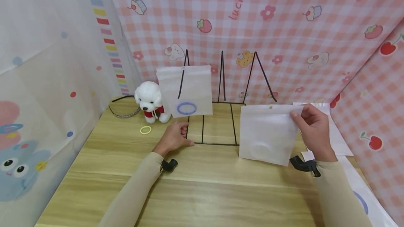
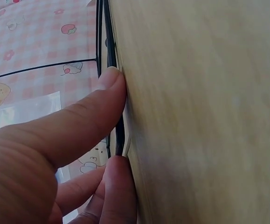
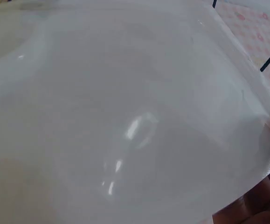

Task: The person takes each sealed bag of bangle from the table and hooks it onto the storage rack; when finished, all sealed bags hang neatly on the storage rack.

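Note:
A black wire display rack [image 1: 219,144] stands on the table, its long hooks jutting forward. My left hand [image 1: 174,136] grips the front left corner of its base; in the left wrist view the thumb [image 2: 109,78] lies against the black wire, with a fingertip below it. My right hand [image 1: 314,130] pinches the upper right corner of a white zip pouch [image 1: 268,134]. The pouch's hang hole is just below the tip of the right hook [image 1: 266,80]. On the left hook hangs another pouch [image 1: 186,88] with a blue ring inside. The middle hook [image 1: 222,76] carries nothing.
Left of the rack sit a white plush dog [image 1: 149,97], a yellow ring [image 1: 145,130] and a glittery headband [image 1: 126,115]. More white pouches [image 1: 339,129] lie along the table's right edge. A pink checked cloth [image 1: 202,9] hangs behind.

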Action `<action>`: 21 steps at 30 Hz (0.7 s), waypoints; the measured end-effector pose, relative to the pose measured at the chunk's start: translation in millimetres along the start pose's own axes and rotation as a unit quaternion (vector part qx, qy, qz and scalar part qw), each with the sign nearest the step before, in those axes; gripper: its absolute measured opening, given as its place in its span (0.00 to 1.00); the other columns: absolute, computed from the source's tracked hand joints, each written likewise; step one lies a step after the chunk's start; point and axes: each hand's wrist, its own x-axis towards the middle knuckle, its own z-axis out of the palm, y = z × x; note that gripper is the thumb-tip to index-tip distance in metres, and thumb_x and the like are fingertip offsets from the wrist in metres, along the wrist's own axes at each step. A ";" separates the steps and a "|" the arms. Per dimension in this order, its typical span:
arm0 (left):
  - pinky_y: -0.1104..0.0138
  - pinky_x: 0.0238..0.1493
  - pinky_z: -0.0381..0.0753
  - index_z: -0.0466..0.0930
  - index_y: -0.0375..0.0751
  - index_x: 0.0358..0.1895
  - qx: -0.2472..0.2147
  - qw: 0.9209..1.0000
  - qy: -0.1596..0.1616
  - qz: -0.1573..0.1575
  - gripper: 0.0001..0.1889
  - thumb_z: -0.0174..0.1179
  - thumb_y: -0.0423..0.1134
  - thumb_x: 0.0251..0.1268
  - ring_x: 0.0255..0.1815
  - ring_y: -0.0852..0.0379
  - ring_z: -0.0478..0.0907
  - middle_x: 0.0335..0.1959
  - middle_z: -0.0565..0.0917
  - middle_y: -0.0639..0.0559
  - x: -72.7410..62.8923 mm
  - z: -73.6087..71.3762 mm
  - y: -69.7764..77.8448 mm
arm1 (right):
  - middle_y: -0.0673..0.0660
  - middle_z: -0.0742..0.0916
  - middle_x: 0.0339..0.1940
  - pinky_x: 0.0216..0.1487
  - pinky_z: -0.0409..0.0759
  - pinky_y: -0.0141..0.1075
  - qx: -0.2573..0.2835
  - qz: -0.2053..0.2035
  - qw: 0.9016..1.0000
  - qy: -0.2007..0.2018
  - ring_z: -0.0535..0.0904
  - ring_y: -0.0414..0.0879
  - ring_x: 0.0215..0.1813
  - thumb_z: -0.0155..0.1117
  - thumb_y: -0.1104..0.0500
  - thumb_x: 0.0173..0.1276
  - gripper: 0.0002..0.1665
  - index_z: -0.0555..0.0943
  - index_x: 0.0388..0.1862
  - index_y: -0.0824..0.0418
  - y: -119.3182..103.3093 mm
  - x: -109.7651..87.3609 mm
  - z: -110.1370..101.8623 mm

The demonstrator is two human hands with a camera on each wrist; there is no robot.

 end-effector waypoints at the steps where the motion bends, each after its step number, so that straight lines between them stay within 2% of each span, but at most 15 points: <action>1: 0.57 0.57 0.80 0.73 0.33 0.75 0.001 1.000 0.000 0.002 0.49 0.87 0.39 0.46 0.48 0.52 0.77 0.48 0.80 0.47 -0.1 -0.1 0.3 | 0.43 0.89 0.29 0.36 0.83 0.22 0.003 -0.009 1.000 -0.003 0.83 0.35 0.29 0.66 0.70 0.74 0.06 0.83 0.45 0.75 -3.1 -1.3 1.7; 7: 0.57 0.57 0.80 0.73 0.32 0.75 0.005 1.000 -0.001 0.004 0.49 0.86 0.39 0.47 0.49 0.53 0.77 0.48 0.79 0.46 -0.2 0.1 -0.3 | 0.44 0.84 0.21 0.24 0.71 0.26 0.050 -0.074 0.995 -0.039 0.73 0.35 0.20 0.66 0.75 0.70 0.04 0.80 0.39 0.78 -15.9 -8.3 16.4; 11: 0.57 0.58 0.81 0.73 0.32 0.75 0.002 1.000 -0.004 0.003 0.49 0.86 0.39 0.47 0.49 0.53 0.78 0.49 0.80 0.46 -0.5 -0.5 0.6 | 0.44 0.81 0.19 0.20 0.64 0.30 0.070 -0.097 0.992 -0.044 0.68 0.35 0.17 0.65 0.77 0.69 0.04 0.78 0.34 0.76 -22.9 -11.8 29.9; 18: 0.58 0.57 0.80 0.73 0.32 0.75 -0.002 1.000 -0.007 0.005 0.48 0.86 0.38 0.47 0.47 0.53 0.77 0.48 0.80 0.46 -0.7 -2.3 3.1 | 0.44 0.83 0.20 0.19 0.63 0.31 0.111 -0.121 0.985 -0.051 0.68 0.34 0.16 0.63 0.80 0.67 0.06 0.78 0.31 0.76 -40.1 -15.7 54.8; 21: 0.58 0.57 0.80 0.73 0.31 0.75 0.003 1.000 -0.008 0.009 0.48 0.86 0.38 0.47 0.47 0.53 0.78 0.48 0.80 0.45 -0.5 -2.5 3.1 | 0.44 0.84 0.21 0.18 0.62 0.32 0.106 -0.133 0.984 -0.057 0.67 0.34 0.16 0.63 0.80 0.67 0.06 0.78 0.31 0.75 -47.0 -16.3 64.4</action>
